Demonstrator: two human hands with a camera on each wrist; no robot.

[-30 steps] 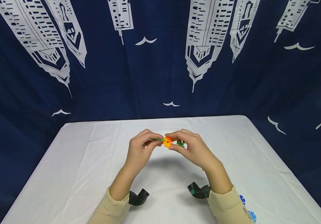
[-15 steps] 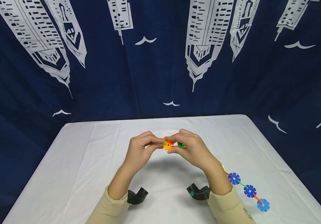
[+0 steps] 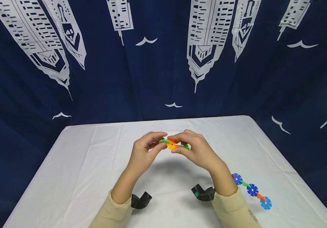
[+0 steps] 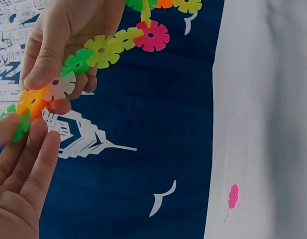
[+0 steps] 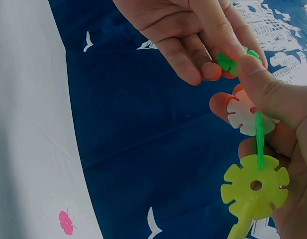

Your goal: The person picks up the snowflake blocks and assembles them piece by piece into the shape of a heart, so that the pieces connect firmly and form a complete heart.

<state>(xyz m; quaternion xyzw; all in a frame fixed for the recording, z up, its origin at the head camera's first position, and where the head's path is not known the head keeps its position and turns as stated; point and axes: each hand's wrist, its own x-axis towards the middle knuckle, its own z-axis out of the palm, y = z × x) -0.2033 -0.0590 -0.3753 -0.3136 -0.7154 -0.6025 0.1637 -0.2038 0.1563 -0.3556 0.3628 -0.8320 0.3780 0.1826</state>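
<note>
My left hand [image 3: 146,147] pinches a green notched snowflake disc [image 4: 21,128] between thumb and fingers. The green disc meets an orange disc [image 3: 172,145], which my right hand [image 3: 193,147] pinches at the end of a chain. After the orange one come a white disc [image 5: 241,115], a green disc [image 5: 259,142] seen edge-on and a yellow disc [image 5: 240,191]. Further along, the left wrist view shows a pink disc [image 4: 152,42]. How deep the green and orange slots interlock is hidden by fingers.
Beyond the right forearm runs a string with blue discs [image 3: 252,190]; the arm hides whether it joins the held chain. Below is a white-covered table [image 3: 95,177], backed by a dark blue printed cloth [image 3: 157,76]. Black wrist cameras [image 3: 141,200] sit on both sleeves.
The left fingers closed over the green disc, then spread so more of it shows. The string of blue discs swung out from behind the right sleeve, then shifted slightly up and left.
</note>
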